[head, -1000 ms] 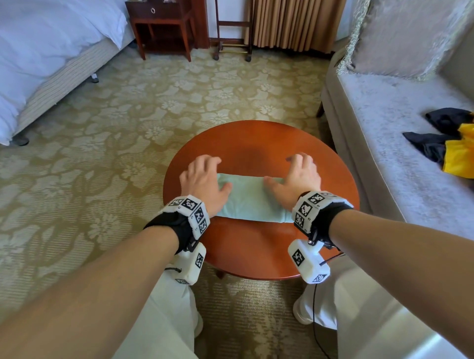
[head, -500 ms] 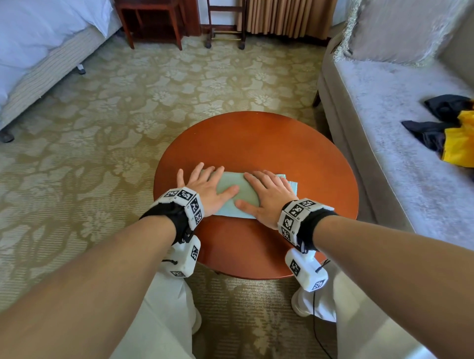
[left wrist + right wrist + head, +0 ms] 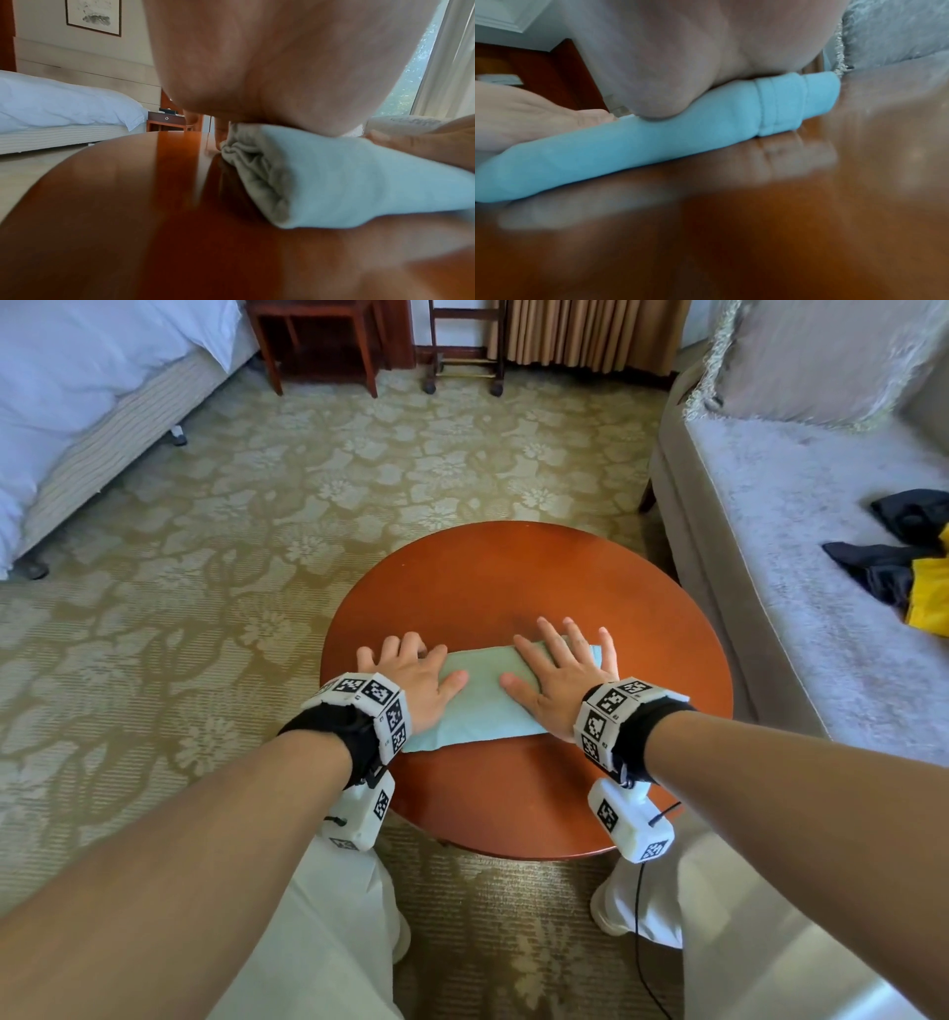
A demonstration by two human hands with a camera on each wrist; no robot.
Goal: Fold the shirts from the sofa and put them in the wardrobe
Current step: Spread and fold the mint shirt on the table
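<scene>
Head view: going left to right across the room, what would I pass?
Bed → left hand → light blue folded shirt on the round table → right hand → sofa → dark and yellow clothes.

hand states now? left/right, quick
Left hand: open, fingers straight, pressing flat on the folded light-blue shirt.
Right hand: open, fingers spread, pressing flat on the same shirt.
</scene>
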